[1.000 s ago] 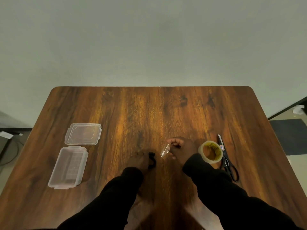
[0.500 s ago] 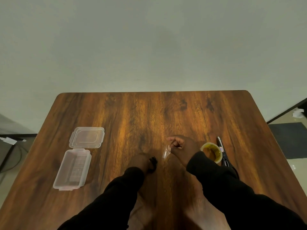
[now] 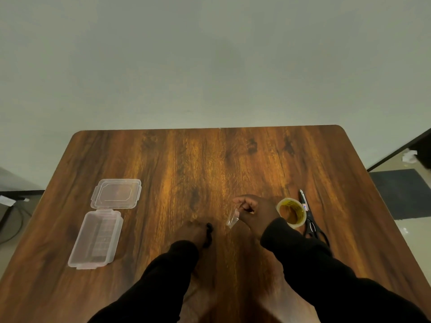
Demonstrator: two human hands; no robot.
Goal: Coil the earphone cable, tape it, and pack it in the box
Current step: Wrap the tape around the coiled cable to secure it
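My left hand is closed around the black coiled earphone cable, which sticks out at the hand's right side near the table's front centre. My right hand pinches a short clear strip of tape that hangs from the fingertips, a little to the right of the cable and apart from it. The clear plastic box stands open at the left, with its loose lid lying just behind it.
A roll of clear tape stands right of my right hand, and black scissors lie beside it. The wooden table ends at a pale wall behind. Floor and a dark mat show at the right.
The view has tilted, so everything sits a little lower in frame. My hands keep their holds; the tape strip hangs slightly lower and closer to the cable.
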